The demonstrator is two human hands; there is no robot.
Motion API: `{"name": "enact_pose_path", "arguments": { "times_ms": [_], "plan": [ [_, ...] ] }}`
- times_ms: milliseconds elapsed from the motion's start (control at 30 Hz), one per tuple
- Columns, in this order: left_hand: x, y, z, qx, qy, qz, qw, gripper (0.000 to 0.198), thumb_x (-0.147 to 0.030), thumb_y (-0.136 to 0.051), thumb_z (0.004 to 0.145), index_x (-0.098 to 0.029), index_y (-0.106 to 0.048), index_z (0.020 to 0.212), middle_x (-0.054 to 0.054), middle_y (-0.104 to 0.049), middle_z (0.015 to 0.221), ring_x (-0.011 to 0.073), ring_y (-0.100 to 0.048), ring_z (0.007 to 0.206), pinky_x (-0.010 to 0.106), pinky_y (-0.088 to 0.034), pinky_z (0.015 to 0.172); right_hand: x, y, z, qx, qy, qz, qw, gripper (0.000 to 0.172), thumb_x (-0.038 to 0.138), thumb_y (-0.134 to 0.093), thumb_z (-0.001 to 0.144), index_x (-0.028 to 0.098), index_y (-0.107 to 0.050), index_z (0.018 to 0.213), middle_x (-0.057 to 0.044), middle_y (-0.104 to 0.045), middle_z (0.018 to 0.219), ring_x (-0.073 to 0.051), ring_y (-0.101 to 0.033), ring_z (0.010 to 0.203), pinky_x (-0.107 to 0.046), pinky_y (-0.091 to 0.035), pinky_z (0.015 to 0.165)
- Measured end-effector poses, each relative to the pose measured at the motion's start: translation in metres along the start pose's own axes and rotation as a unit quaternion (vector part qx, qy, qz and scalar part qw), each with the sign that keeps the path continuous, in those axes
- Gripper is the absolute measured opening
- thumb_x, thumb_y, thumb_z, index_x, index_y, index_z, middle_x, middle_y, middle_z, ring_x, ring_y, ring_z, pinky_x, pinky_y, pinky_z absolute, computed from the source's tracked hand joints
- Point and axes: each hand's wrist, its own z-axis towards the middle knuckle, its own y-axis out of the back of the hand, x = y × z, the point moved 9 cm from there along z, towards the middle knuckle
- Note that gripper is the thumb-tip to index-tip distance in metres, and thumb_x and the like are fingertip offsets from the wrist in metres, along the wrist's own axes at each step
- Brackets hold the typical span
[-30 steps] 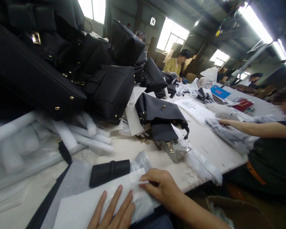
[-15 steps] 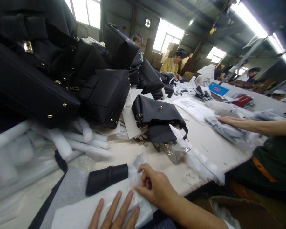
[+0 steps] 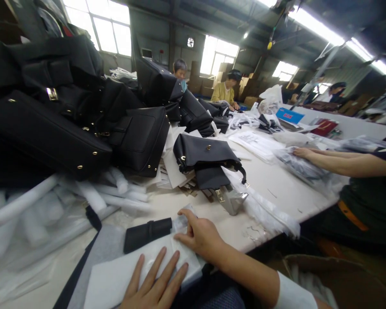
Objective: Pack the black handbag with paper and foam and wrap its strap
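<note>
My left hand [image 3: 154, 283] lies flat with fingers spread on a white foam sheet [image 3: 116, 279] at the near edge of the table. My right hand [image 3: 197, 234] presses on the sheet's far right corner, its fingers on a crumpled clear plastic wrap [image 3: 182, 221]. A black rolled strap piece [image 3: 146, 234] sits just left of that hand, partly wrapped in the plastic. The sheet rests on a grey felt pad [image 3: 104, 246].
A heap of black handbags [image 3: 83, 116] fills the left, with white foam rolls [image 3: 93, 197] beneath. One black bag [image 3: 206, 154] lies mid-table near plastic wrap [image 3: 270, 214]. A co-worker's arm [image 3: 337, 161] reaches in from the right. Other people sit farther back.
My right hand has moved from pinching the plastic at the sheet's corner to pressing down over it. The left hand stays flat on the sheet. The camera has tilted slightly.
</note>
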Motion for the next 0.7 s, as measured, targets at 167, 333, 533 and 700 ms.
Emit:
{"name": "enact_pose_path", "arguments": {
  "times_ms": [167,333,533,700],
  "plan": [
    [0.000,0.003,0.002,0.022,0.020,-0.017,0.999,0.062,-0.019,-0.052,0.084,-0.031,-0.043,0.144,-0.009,-0.052,0.145,0.0220,-0.045,0.131,0.050,0.007,0.121,-0.003,0.001,0.001,-0.008,-0.011,0.008,1.000,0.057,0.039,-0.075,0.077,0.028,-0.053,0.129,0.006,-0.063,0.064,-0.015,-0.057,0.059,-0.023,-0.030,0.055],
    [0.002,0.002,0.000,-0.022,0.073,-0.066,0.995,0.046,-0.041,-0.052,0.094,-0.037,-0.047,0.140,-0.012,-0.054,0.142,0.0186,-0.045,0.131,0.043,0.005,0.123,-0.005,0.005,0.005,-0.012,-0.013,0.036,0.999,0.062,0.042,-0.077,0.075,0.024,-0.056,0.130,0.004,-0.062,0.063,-0.016,-0.057,0.059,-0.023,-0.032,0.054],
    [0.001,-0.008,-0.004,-0.037,0.071,-0.070,0.994,0.045,-0.045,-0.048,0.097,-0.040,-0.043,0.142,-0.014,-0.056,0.140,0.0155,-0.041,0.132,0.039,0.006,0.123,-0.003,0.011,0.016,0.006,-0.020,0.055,0.998,0.071,0.046,-0.079,0.072,0.021,-0.057,0.134,0.002,-0.065,0.059,-0.019,-0.062,0.060,-0.024,-0.040,0.059],
    [0.004,-0.013,-0.008,-0.053,0.104,-0.091,0.989,0.042,-0.034,-0.047,0.097,-0.041,-0.048,0.138,-0.014,-0.059,0.137,0.0099,-0.016,0.147,0.041,0.007,0.122,0.004,0.011,0.012,0.024,-0.021,0.080,0.996,0.068,0.037,-0.076,0.078,0.020,-0.052,0.140,0.006,-0.060,0.050,-0.016,-0.061,0.050,-0.022,-0.043,0.054]
  ]
}}
